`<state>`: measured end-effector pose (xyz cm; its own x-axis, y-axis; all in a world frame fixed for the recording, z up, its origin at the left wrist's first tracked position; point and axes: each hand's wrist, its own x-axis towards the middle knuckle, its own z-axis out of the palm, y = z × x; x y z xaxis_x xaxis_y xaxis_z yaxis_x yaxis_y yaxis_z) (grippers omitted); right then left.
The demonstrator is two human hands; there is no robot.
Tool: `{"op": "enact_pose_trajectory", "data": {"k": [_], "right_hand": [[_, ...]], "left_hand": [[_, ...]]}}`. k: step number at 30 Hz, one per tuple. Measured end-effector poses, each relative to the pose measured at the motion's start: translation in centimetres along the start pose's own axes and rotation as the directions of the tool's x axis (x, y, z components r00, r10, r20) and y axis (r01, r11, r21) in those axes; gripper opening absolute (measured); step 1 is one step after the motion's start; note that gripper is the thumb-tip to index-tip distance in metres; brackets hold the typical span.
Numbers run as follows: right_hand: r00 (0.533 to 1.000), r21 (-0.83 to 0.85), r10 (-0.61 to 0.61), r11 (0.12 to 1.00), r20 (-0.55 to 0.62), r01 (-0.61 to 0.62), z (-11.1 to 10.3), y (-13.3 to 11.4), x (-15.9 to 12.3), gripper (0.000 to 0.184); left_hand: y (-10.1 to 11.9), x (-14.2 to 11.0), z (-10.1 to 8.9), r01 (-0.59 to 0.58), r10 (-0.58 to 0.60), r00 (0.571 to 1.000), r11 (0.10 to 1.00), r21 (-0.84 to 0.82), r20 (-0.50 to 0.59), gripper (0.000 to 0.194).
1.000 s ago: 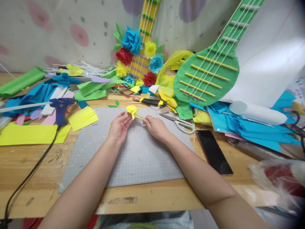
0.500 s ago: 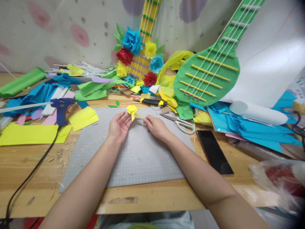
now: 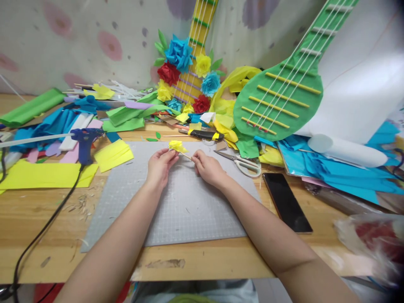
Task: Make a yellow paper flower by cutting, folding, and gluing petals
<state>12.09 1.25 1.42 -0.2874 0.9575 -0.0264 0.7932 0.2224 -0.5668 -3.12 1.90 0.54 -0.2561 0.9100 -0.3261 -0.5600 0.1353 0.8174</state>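
1. The flower (image 3: 177,146) is yellow and held above the far part of the mat (image 3: 195,210), taking 12 o'clock as straight away from the person. It sits between the two sets of fingertips, on a thin stick (image 3: 185,155).

2. The left hand (image 3: 158,166) has its fingers drawn in around the flower's near-left side, thumb and fingertips pinching the petals. How firmly it pinches cannot be told.

3. The right hand (image 3: 208,167) pinches the stick's end between thumb and fingers; the tip is hidden inside that grip.

4. The key relation is the stick's long axis: it slants from the flower toward about 4 o'clock, into the right hand's fingertips. Seen from that grip, the flower lies at about 10 o'clock — a short way along the stick. The left hand is the nearer one to the flower, touching it; the right hand meets it only through the stick.

5. From the flower, the knife (image 3: 205,134) lies near 2 o'clock, and the glue gun (image 3: 85,145) well apart at 9 o'clock. Yellow paper (image 3: 113,155) lies at 9 o'clock from the left hand.

6. From the right hand, the scissors (image 3: 248,165) lie at 3 o'clock, the phone (image 3: 287,202) at 4 — and the green lute (image 3: 277,101) leans between 1 and 2.
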Motion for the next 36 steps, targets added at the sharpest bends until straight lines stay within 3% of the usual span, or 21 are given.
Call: {"op": "enact_pose_trajectory", "data": {"k": [7,19,27,36], "right_hand": [[0.999,0.005,0.031,0.999,-0.015,-0.031,-0.03,0.16,0.03,0.018],[0.999,0.168,-0.03,0.985,0.042,0.023,0.61,-0.14,-0.19,0.016],[0.994,0.23,0.011,0.973,0.107,-0.035,0.32,-0.58,-0.23,0.016],[0.993,0.294,0.021,0.954,0.114,-0.054,0.53,0.18,0.2,0.017]], "left_hand": [[0.15,-0.3,0.16,-0.063,0.067,0.997,0.995,0.08,-0.049,0.032],[0.17,-0.1,0.42,-0.035,0.037,0.995,0.999,0.029,-0.093,0.022],[0.45,-0.38,0.87,-0.033,0.039,0.986,0.999,0.037,-0.159,0.029],[0.47,-0.31,0.39,-0.026,0.031,0.996,0.998,0.065,-0.082,0.028]]}}
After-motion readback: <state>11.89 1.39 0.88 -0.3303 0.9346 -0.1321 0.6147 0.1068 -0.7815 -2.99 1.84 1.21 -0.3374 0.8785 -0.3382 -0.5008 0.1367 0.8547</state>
